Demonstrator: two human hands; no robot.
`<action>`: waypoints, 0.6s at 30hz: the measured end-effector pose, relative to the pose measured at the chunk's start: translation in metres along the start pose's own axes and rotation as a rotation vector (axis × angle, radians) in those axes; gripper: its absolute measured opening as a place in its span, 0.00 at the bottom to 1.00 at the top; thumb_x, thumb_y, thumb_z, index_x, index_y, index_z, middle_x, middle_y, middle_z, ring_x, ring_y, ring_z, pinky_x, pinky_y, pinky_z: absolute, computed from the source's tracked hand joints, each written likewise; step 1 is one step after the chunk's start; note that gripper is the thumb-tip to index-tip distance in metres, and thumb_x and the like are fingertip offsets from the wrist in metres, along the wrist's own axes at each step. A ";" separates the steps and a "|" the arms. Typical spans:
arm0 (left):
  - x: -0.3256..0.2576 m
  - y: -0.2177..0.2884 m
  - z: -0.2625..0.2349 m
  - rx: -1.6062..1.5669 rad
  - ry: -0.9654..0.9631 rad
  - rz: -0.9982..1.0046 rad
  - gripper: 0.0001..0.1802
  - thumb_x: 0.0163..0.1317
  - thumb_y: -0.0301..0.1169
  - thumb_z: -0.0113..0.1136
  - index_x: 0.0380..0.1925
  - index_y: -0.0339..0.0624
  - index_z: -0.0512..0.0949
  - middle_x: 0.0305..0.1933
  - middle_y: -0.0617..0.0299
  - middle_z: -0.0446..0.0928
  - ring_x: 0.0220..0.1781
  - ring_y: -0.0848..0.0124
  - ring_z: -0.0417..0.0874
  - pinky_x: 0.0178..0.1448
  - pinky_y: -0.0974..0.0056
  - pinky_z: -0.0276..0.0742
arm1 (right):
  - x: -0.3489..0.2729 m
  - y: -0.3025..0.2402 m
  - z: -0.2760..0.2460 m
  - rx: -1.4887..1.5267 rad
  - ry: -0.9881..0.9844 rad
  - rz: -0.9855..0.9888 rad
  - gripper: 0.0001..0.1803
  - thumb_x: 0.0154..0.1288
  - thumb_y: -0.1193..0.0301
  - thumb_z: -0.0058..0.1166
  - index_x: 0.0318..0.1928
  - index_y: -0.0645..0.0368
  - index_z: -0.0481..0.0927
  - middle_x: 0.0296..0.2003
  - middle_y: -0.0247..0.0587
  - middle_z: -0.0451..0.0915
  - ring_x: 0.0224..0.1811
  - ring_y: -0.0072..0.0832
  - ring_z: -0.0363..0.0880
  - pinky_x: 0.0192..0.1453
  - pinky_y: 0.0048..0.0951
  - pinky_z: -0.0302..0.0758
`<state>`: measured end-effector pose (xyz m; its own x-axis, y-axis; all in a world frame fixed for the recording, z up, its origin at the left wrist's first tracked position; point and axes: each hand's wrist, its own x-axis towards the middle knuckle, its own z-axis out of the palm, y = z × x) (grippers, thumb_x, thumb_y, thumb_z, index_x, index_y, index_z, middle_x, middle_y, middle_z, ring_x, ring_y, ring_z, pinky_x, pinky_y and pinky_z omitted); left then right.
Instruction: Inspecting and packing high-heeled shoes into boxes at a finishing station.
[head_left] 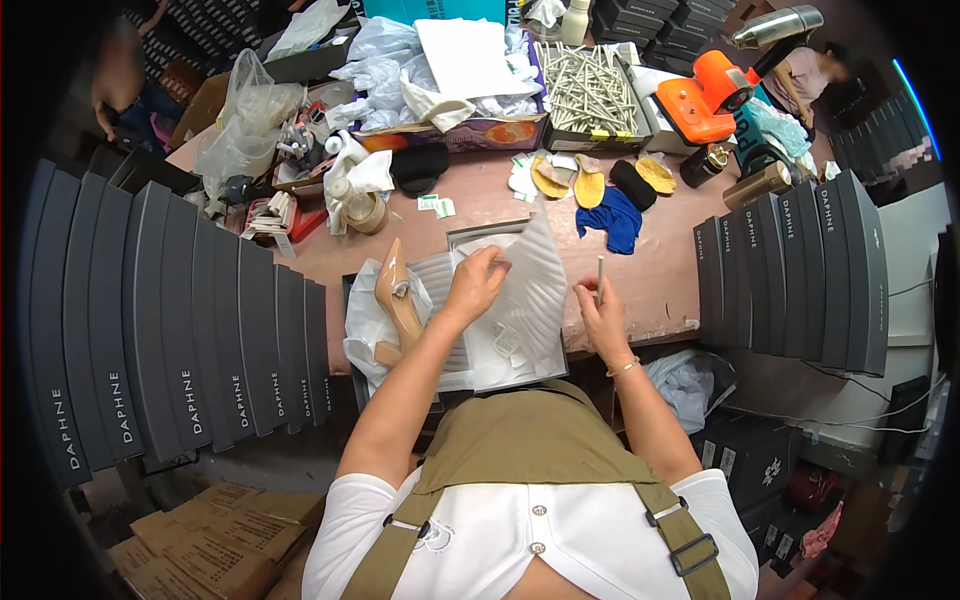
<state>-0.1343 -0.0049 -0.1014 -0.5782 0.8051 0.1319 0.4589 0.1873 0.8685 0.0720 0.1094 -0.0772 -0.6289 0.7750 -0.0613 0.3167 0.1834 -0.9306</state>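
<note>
An open shoebox lies in front of me on the pink table. Across its right part spreads a translucent, ribbed wrapping sheet, its upper corner raised. My left hand is over the box, fingers curled in a pinch at the sheet. A small clear packet rests on the white paper below. On the box's left side a beige pointed high-heeled shoe lies on crumpled white tissue paper, partly behind my left forearm. Right of the box, my right hand grips a thin pale stick upright.
Rows of dark shoeboxes stand at left and right. Toward the back are a carton of tissue paper, a box of pale sticks and an orange device. Yellow pads and a blue cloth lie nearer.
</note>
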 end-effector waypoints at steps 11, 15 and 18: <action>0.030 0.120 0.044 -0.287 -0.374 0.131 0.15 0.61 0.34 0.58 0.44 0.36 0.77 0.39 0.52 0.79 0.44 0.63 0.80 0.47 0.59 0.75 | -0.016 0.006 0.083 -0.190 -0.641 -0.238 0.24 0.70 0.69 0.40 0.63 0.65 0.63 0.55 0.52 0.72 0.36 0.34 0.81 0.41 0.34 0.76; -0.012 0.078 -0.019 -0.222 0.070 -0.021 0.26 0.61 0.36 0.59 0.56 0.34 0.70 0.56 0.45 0.72 0.59 0.55 0.73 0.63 0.58 0.67 | 0.005 0.008 0.006 0.223 -0.110 0.326 0.27 0.68 0.74 0.40 0.66 0.66 0.60 0.60 0.53 0.67 0.33 0.26 0.81 0.31 0.27 0.78; -0.083 -0.020 -0.012 0.117 0.190 -0.302 0.30 0.59 0.37 0.60 0.58 0.31 0.67 0.58 0.39 0.69 0.62 0.51 0.70 0.66 0.57 0.63 | 0.006 0.059 -0.035 -0.047 -0.184 0.355 0.22 0.67 0.72 0.43 0.60 0.66 0.68 0.51 0.51 0.75 0.33 0.26 0.81 0.30 0.26 0.77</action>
<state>-0.1033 -0.0823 -0.1245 -0.8091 0.5871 -0.0258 0.3160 0.4718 0.8231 0.1111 0.1461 -0.1198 -0.5896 0.6748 -0.4438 0.5666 -0.0460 -0.8227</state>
